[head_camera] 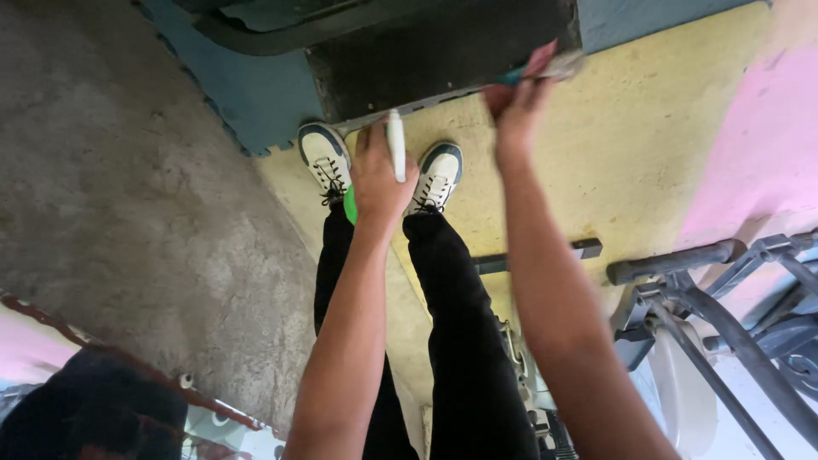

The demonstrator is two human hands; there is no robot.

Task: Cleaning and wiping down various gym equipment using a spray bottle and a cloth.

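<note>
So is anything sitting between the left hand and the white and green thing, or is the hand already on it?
Nothing visible stands between them. The left hand is already closed around the white and green tube-like object, its white end sticking up above the fingers. The right hand, off to the side, grips a separate blurred item.

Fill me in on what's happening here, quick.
A person is standing and looking straight down at their own outstretched arms. The left hand grips a white tube-like object with a green part. The right hand holds a blurred reddish cloth-like thing; what it is cannot be told. Below are white shoes on a yellow floor mat. A dark metal frame stands on the right.
</note>
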